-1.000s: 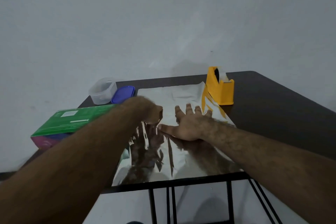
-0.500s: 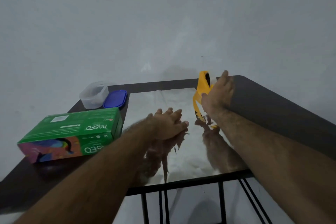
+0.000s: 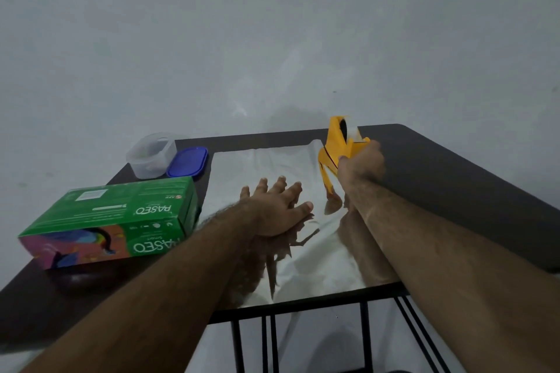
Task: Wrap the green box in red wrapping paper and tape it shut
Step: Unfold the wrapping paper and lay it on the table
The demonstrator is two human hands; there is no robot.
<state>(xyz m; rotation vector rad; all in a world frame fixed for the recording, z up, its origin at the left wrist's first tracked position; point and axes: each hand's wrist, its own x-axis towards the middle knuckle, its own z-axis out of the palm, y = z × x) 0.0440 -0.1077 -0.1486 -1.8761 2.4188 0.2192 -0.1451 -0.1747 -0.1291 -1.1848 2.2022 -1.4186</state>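
Head view: the worktop (image 3: 454,179) is carrying the silvery wrapping sheet (image 3: 266,166) at centre, which the left hand (image 3: 280,212) is pressing flat, fingers spread. The green box (image 3: 112,221) is lying unwrapped at left. The right hand (image 3: 360,165) is gripping the yellow tape dispenser (image 3: 341,142); setup seems underway, and next the box likely needs placing on the sheet.

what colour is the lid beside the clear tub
Blue: the flat plastic lid beside the clear plastic tub, head view.

Clear plastic tub (image 3: 151,155) at far-left corner of dark table (image 3: 454,179), blue lid (image 3: 187,161) touching its right side. Both well beyond and left of the L hand (image 3: 277,212).
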